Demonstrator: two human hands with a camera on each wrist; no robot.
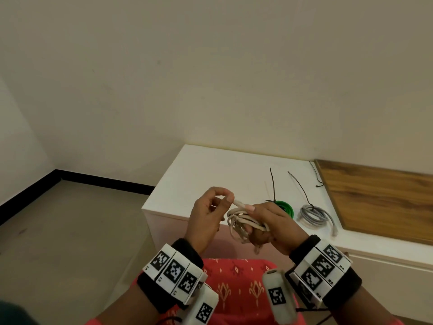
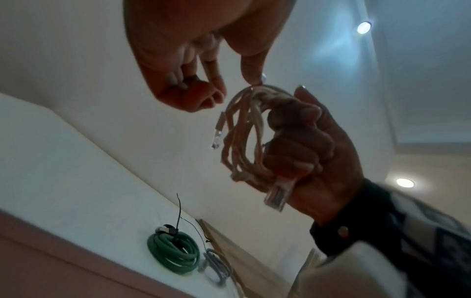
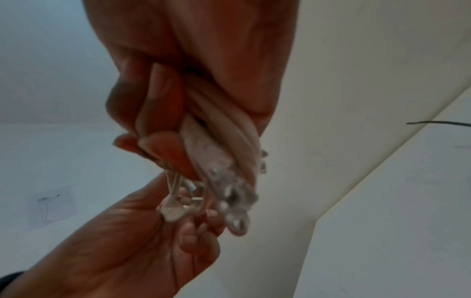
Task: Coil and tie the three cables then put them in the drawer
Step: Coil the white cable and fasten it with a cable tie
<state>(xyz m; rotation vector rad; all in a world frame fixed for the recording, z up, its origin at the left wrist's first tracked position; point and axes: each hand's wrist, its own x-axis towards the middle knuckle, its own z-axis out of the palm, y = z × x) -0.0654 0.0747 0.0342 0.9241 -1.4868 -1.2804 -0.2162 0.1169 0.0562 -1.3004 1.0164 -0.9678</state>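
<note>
A white cable coil (image 1: 241, 222) is held in the air in front of the white cabinet (image 1: 210, 170). My right hand (image 1: 257, 221) grips its bundled loops, and a clear plug (image 2: 276, 196) sticks out below the fist. My left hand (image 1: 226, 195) pinches a thin white strip (image 1: 239, 204) that runs to the top of the coil by the right thumb. On the cabinet top lie a green coil (image 1: 284, 207) and a grey coil (image 1: 314, 214), each bound with a black zip tie whose long tail sticks up. The same green coil (image 2: 173, 254) shows in the left wrist view.
A wooden panel (image 1: 379, 198) covers the right part of the cabinet top. A thin black cord (image 1: 316, 179) lies by the wall behind the coils. Floor with a black skirting lies to the left. Red patterned cloth (image 1: 241, 285) is under my wrists.
</note>
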